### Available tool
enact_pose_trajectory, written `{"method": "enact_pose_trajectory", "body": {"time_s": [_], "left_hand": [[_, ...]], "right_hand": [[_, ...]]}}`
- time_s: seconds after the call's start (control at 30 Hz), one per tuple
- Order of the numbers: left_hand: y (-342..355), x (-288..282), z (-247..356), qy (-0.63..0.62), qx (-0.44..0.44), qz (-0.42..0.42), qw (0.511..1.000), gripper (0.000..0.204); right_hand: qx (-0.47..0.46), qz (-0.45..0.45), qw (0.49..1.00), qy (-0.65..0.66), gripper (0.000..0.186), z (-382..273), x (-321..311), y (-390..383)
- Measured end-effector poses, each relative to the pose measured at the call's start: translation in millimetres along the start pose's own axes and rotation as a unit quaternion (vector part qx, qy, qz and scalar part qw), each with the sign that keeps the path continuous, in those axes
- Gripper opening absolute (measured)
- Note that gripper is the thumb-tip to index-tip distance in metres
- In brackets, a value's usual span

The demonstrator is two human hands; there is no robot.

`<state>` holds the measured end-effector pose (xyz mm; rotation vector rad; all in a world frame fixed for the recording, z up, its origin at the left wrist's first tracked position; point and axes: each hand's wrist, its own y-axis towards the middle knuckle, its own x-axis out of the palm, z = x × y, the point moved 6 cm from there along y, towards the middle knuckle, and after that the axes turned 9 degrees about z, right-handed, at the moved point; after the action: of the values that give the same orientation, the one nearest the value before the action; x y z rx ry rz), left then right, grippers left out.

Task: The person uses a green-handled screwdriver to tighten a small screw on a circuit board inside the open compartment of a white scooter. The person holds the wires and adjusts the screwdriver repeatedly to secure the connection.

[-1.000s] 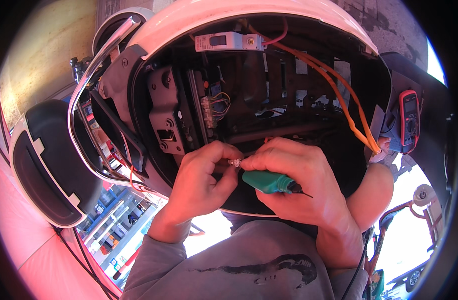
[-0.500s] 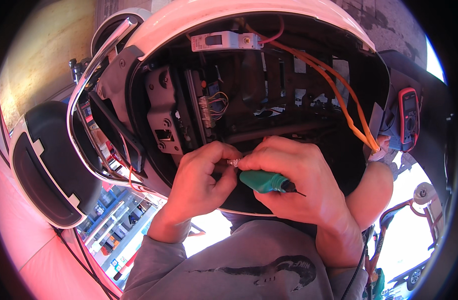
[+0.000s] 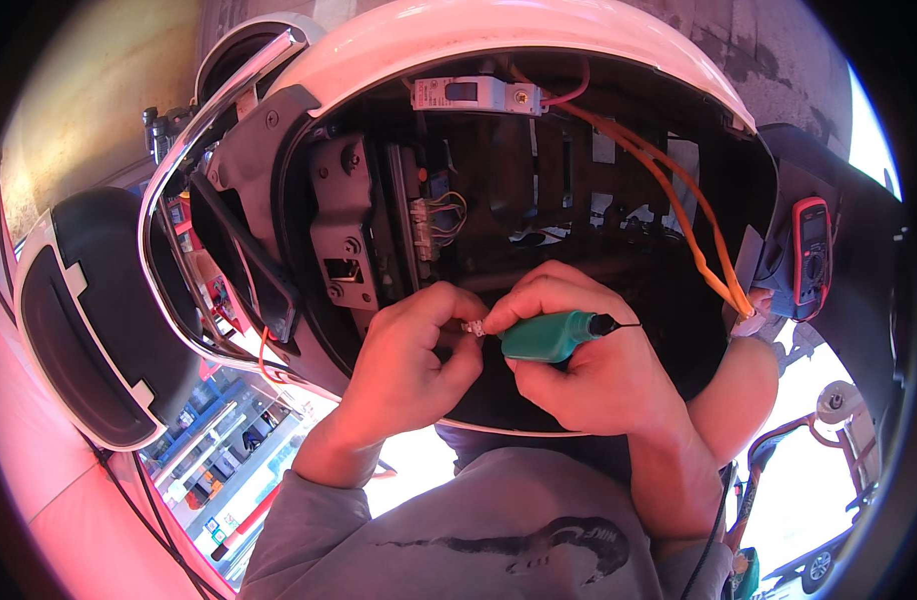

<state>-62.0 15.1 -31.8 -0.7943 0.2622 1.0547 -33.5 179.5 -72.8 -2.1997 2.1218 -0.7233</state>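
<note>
My left hand (image 3: 414,355) is closed in a pinch, thumb and forefinger gripping a small whitish connector-like piece (image 3: 474,328). A fingertip of my right hand (image 3: 604,360) meets the other side of that piece. Held in the same right hand is a green bottle-shaped tool (image 3: 547,338), with a black neck and a thin black tip or lead pointing right. The right fingers curl around it, partly hidden. Both hands are over the near edge of a dark open vehicle compartment (image 3: 629,290) with a pale body shell (image 3: 539,30).
A breaker switch (image 3: 479,94) hangs at the compartment's far rim. Orange cables (image 3: 684,210) run to the right side, ending by a bare limb (image 3: 739,385). A red multimeter (image 3: 811,255) lies at right. Coloured wires (image 3: 447,215) sit inside; a black seat (image 3: 109,320) stands left.
The green tool has tilted more level and shifted right and up with my right hand's fingers. My left hand keeps its pinch. The whole view has shifted slightly.
</note>
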Motion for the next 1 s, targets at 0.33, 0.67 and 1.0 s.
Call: {"method": "enact_pose_trajectory", "body": {"time_s": [0.33,0.67,1.0], "left_hand": [[0.0,0.2,-0.7,0.018,0.047,0.012,0.999,0.020],[-0.8,0.7,-6.2,0.017,0.014,-0.001,1.000,0.021],[-1.3,-1.9,-0.5,0.037,-0.018,-0.045,0.998,0.021]], "right_hand": [[-0.003,-0.022,1.000,-0.021,0.029,-2.7,2.0,0.8],[-0.009,0.037,0.998,-0.049,0.033,-1.3,-4.1,-0.2],[-0.025,0.000,1.000,-0.014,0.028,-2.7,-3.6,-3.8]]}}
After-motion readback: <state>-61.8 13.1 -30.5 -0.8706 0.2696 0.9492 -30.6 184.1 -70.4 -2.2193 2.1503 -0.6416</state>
